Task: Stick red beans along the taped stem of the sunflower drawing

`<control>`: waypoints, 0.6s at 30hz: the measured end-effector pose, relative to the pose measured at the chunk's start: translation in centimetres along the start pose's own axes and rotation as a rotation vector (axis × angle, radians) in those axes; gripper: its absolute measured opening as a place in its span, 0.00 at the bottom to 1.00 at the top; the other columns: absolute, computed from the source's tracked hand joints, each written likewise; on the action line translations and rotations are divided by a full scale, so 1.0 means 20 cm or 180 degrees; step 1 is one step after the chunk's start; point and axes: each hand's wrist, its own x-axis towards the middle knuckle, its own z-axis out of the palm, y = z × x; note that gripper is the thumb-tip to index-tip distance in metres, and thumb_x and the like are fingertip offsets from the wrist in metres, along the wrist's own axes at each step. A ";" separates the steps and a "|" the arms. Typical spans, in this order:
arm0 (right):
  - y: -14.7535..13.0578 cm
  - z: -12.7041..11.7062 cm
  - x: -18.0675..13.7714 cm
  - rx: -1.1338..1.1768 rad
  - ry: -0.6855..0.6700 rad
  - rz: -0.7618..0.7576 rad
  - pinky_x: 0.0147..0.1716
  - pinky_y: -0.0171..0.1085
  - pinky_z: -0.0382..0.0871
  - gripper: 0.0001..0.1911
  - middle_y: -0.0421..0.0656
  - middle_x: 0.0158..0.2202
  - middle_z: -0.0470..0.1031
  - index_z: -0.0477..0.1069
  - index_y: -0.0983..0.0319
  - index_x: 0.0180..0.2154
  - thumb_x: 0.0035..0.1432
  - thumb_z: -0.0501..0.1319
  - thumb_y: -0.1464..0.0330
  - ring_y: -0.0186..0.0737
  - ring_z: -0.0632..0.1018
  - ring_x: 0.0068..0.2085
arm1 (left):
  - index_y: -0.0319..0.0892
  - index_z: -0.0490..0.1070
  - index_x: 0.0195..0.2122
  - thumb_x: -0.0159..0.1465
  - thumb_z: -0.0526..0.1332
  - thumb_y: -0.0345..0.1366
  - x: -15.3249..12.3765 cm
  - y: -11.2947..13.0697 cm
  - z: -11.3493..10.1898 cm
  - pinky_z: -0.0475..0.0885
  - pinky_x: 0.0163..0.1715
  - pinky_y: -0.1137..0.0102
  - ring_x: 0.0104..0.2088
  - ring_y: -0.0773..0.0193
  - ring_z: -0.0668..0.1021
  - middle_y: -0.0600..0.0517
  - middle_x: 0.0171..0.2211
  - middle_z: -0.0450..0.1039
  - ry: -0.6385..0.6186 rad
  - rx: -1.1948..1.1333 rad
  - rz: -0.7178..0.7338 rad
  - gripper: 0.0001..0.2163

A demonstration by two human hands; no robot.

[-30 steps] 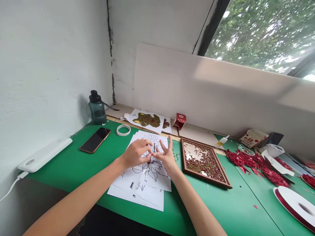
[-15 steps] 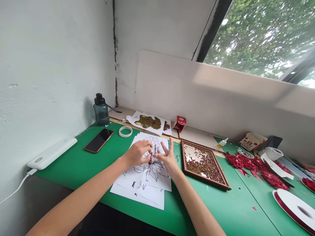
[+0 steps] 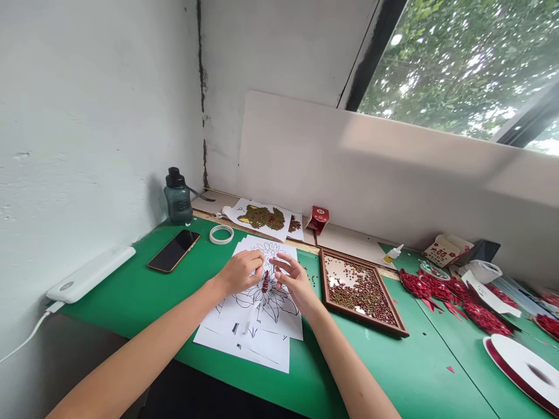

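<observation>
A sheet of paper with a black-line flower drawing [image 3: 279, 308] lies under my hands. Several red beans form a small column [image 3: 265, 283] at the flower's middle. My left hand [image 3: 241, 271] is just left of the beans, its fingers curled and thumb pressed in; anything between the fingertips is too small to make out. To the right of the column, my right hand [image 3: 296, 281] hovers over the drawing with fingers bent but apart from the thumb, and nothing shows in it. A small clear strip [image 3: 247, 325] sits below the beans on the paper.
A brown-framed tray [image 3: 364, 291] of red and green beans stands at right. Behind are a tape roll [image 3: 221, 234], a bean picture [image 3: 262, 217], a red box [image 3: 318, 217] and a glue bottle [image 3: 393, 253]. A phone [image 3: 173, 251] and water bottle [image 3: 178, 201] are left.
My right hand's raised fingers have folded down and inward. My left hand has shifted slightly left, so the column of red beans shows more fully between the hands.
</observation>
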 end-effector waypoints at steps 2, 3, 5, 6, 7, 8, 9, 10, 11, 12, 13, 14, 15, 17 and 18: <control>-0.01 0.01 0.00 0.0016 -0.0047 0.0016 0.30 0.39 0.72 0.28 0.50 0.53 0.80 0.73 0.55 0.54 0.53 0.74 0.57 0.44 0.79 0.40 | 0.43 0.68 0.32 0.68 0.53 0.29 0.00 -0.01 0.00 0.69 0.36 0.65 0.34 0.62 0.74 0.51 0.37 0.74 0.0009 0.0014 -0.0017 0.09; -0.01 0.01 0.00 0.0024 -0.0066 0.0015 0.28 0.37 0.69 0.26 0.50 0.51 0.81 0.74 0.56 0.52 0.54 0.74 0.56 0.44 0.79 0.40 | 0.43 0.68 0.31 0.69 0.53 0.29 0.00 -0.01 0.00 0.69 0.36 0.65 0.34 0.62 0.74 0.51 0.36 0.74 0.0015 0.0016 -0.0025 0.09; -0.02 0.01 0.00 0.0039 -0.0071 0.0000 0.27 0.36 0.67 0.22 0.49 0.48 0.82 0.75 0.57 0.48 0.54 0.73 0.56 0.42 0.78 0.37 | 0.43 0.68 0.31 0.69 0.54 0.29 0.00 -0.02 0.00 0.69 0.37 0.66 0.34 0.63 0.75 0.51 0.36 0.74 0.0030 0.0010 -0.0039 0.09; -0.02 0.01 0.00 0.0044 -0.0060 -0.0010 0.26 0.36 0.67 0.21 0.48 0.47 0.82 0.75 0.57 0.46 0.54 0.73 0.56 0.40 0.77 0.35 | 0.43 0.68 0.31 0.69 0.55 0.29 0.00 -0.02 0.00 0.69 0.37 0.66 0.34 0.63 0.75 0.51 0.36 0.74 0.0035 -0.0001 -0.0048 0.09; -0.02 0.01 0.00 0.0050 -0.0045 -0.0024 0.26 0.36 0.66 0.20 0.48 0.46 0.82 0.75 0.57 0.44 0.54 0.73 0.56 0.39 0.76 0.34 | 0.43 0.68 0.31 0.69 0.56 0.30 0.00 -0.02 0.00 0.69 0.37 0.66 0.35 0.63 0.76 0.52 0.37 0.74 0.0033 -0.0019 -0.0058 0.08; -0.03 0.01 0.00 0.0055 -0.0033 -0.0039 0.26 0.36 0.66 0.19 0.47 0.45 0.82 0.75 0.58 0.43 0.54 0.73 0.56 0.39 0.76 0.33 | 0.43 0.69 0.31 0.69 0.56 0.30 0.00 -0.01 0.00 0.70 0.37 0.66 0.35 0.63 0.76 0.52 0.37 0.74 0.0033 -0.0040 -0.0071 0.08; -0.03 0.02 -0.01 0.0057 -0.0031 -0.0049 0.26 0.35 0.66 0.19 0.47 0.45 0.82 0.75 0.58 0.43 0.54 0.73 0.56 0.38 0.75 0.33 | 0.43 0.69 0.32 0.69 0.57 0.31 0.00 -0.01 0.00 0.70 0.36 0.67 0.35 0.63 0.76 0.51 0.37 0.74 0.0034 -0.0062 -0.0085 0.08; -0.03 0.02 -0.01 0.0053 -0.0034 -0.0055 0.26 0.35 0.66 0.19 0.47 0.45 0.82 0.75 0.58 0.43 0.54 0.73 0.57 0.38 0.75 0.33 | 0.43 0.70 0.33 0.69 0.58 0.31 0.00 -0.01 0.00 0.70 0.36 0.67 0.35 0.63 0.76 0.51 0.38 0.74 0.0038 -0.0084 -0.0099 0.07; -0.03 0.02 -0.01 0.0042 -0.0040 -0.0060 0.26 0.35 0.66 0.19 0.47 0.44 0.82 0.75 0.58 0.43 0.54 0.73 0.57 0.39 0.75 0.34 | 0.43 0.70 0.34 0.69 0.58 0.32 0.00 -0.01 -0.01 0.70 0.36 0.67 0.35 0.63 0.76 0.51 0.39 0.74 0.0043 -0.0104 -0.0113 0.06; -0.03 0.02 -0.01 0.0025 -0.0047 -0.0062 0.26 0.35 0.65 0.19 0.47 0.44 0.82 0.74 0.58 0.43 0.54 0.73 0.57 0.39 0.76 0.34 | 0.43 0.70 0.35 0.69 0.59 0.32 0.00 -0.01 -0.01 0.70 0.36 0.67 0.35 0.63 0.76 0.51 0.39 0.74 0.0047 -0.0123 -0.0122 0.05; -0.03 0.02 -0.01 0.0005 -0.0052 -0.0060 0.26 0.35 0.65 0.19 0.47 0.44 0.82 0.74 0.58 0.43 0.54 0.73 0.56 0.39 0.76 0.35 | 0.43 0.70 0.35 0.69 0.59 0.32 0.00 -0.01 -0.01 0.70 0.36 0.67 0.35 0.63 0.77 0.51 0.40 0.74 0.0052 -0.0137 -0.0127 0.04; -0.03 0.02 -0.01 -0.0014 -0.0055 -0.0053 0.25 0.35 0.65 0.18 0.46 0.43 0.82 0.74 0.58 0.42 0.54 0.73 0.56 0.39 0.75 0.34 | 0.43 0.70 0.36 0.68 0.60 0.32 0.00 -0.01 -0.01 0.71 0.36 0.67 0.35 0.63 0.77 0.51 0.40 0.74 0.0057 -0.0146 -0.0127 0.03; -0.03 0.02 -0.01 -0.0026 -0.0055 -0.0042 0.25 0.35 0.65 0.18 0.46 0.43 0.82 0.75 0.58 0.42 0.54 0.73 0.56 0.38 0.75 0.33 | 0.43 0.70 0.36 0.68 0.60 0.32 0.00 -0.01 -0.01 0.71 0.37 0.67 0.35 0.63 0.77 0.51 0.40 0.74 0.0060 -0.0150 -0.0125 0.03; -0.02 0.02 -0.01 -0.0021 -0.0051 -0.0012 0.25 0.35 0.65 0.17 0.45 0.43 0.82 0.75 0.58 0.40 0.54 0.73 0.56 0.35 0.72 0.29 | 0.44 0.70 0.36 0.68 0.61 0.32 0.00 -0.01 -0.01 0.71 0.37 0.67 0.35 0.63 0.77 0.52 0.41 0.73 0.0058 -0.0143 -0.0123 0.02; -0.02 0.01 0.00 -0.0005 -0.0052 0.0000 0.25 0.35 0.65 0.16 0.45 0.43 0.82 0.75 0.58 0.39 0.54 0.73 0.57 0.33 0.70 0.28 | 0.44 0.69 0.36 0.68 0.61 0.32 0.00 -0.01 -0.01 0.71 0.36 0.68 0.35 0.63 0.77 0.52 0.41 0.73 0.0053 -0.0136 -0.0125 0.02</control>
